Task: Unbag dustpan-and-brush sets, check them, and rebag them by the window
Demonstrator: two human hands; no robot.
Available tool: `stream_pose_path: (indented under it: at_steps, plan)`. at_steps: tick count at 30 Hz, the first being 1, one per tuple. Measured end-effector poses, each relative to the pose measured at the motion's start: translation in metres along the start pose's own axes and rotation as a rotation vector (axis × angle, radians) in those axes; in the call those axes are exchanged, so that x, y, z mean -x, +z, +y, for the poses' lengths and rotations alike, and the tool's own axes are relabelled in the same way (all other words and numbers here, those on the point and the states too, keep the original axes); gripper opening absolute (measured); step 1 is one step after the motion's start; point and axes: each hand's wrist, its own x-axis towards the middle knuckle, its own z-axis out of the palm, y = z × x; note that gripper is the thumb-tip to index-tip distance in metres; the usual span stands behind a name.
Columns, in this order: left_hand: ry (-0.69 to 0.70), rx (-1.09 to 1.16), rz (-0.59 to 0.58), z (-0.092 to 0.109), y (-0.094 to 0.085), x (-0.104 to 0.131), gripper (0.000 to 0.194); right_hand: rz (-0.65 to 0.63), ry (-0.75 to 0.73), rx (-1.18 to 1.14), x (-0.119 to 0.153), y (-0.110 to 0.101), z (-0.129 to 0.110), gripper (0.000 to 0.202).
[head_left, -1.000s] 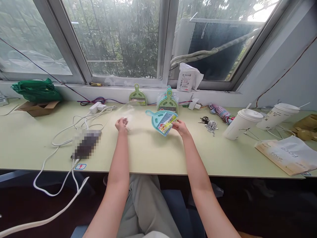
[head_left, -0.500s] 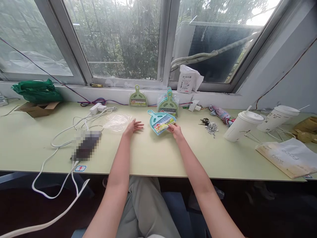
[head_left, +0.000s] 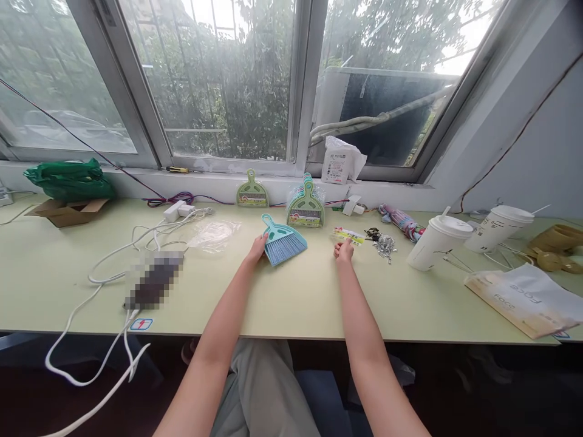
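Note:
My left hand (head_left: 258, 248) is closed on the left edge of a light blue dustpan and brush set (head_left: 283, 243), held just over the table with its bristles toward me. My right hand (head_left: 344, 250) pinches a yellow-green printed label card (head_left: 350, 235), off to the right of the set. Behind them, several wrapped green and blue dustpan sets (head_left: 306, 203) stand in a row against the wall. A single green set (head_left: 252, 191) leans there, further left. Left of my left hand lies a crumpled clear plastic wrapper (head_left: 214, 235).
Keys with a silver chain (head_left: 384, 244) lie close beyond the label card. Further right are a folded umbrella (head_left: 401, 221), a white cup (head_left: 438, 243) and a paper bag (head_left: 523, 297). White cables (head_left: 107, 276) and a blurred phone (head_left: 157, 279) occupy the left.
My left hand, open before, now grips the blue dustpan set. My right hand has let go of the set and moved right with the label card, baring the bristles.

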Motion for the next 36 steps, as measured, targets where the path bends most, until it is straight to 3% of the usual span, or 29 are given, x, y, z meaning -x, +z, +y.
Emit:
stream_pose_path:
  at_steps: [6,10,12,15,18,22,27,31,34,36]
  plan:
    - [0.060,-0.041,-0.119,-0.005,0.010,0.003,0.040,0.054,-0.010,-0.027,0.006,-0.001,-0.009,0.057]
    - [0.191,-0.191,-0.133,-0.007,0.014,0.002,0.041,0.127,-0.100,0.016,0.021,0.015,-0.011,0.056]
    - [0.308,-0.339,-0.085,-0.006,0.020,0.006,0.043,0.098,-0.241,0.149,0.037,0.032,-0.010,0.046]
    - [0.464,-0.545,-0.050,-0.001,0.032,0.018,0.047,-0.030,-0.642,0.674,0.066,0.060,-0.005,0.032]
    - [0.563,-0.611,-0.011,0.007,0.041,0.034,0.048,0.007,-0.803,0.933,0.088,0.077,0.000,0.027]
    - [0.558,-0.667,0.012,0.010,0.040,0.036,0.050,0.042,-0.776,0.867,0.094,0.076,-0.004,0.034]
    - [0.320,-0.740,0.020,0.001,0.019,0.012,0.050,0.136,-0.596,0.683,0.084,0.056,-0.028,0.044]
    - [0.249,-0.927,0.143,0.005,-0.012,0.003,0.041,0.126,-0.556,0.975,0.069,0.038,-0.035,0.034]
    - [0.224,-1.005,0.162,0.011,-0.031,0.004,0.033,0.093,-0.463,1.170,0.054,0.027,-0.025,0.025]
    - [0.226,-0.993,0.242,0.012,-0.038,0.005,0.031,0.096,-0.423,1.174,0.044,0.023,-0.015,0.018]
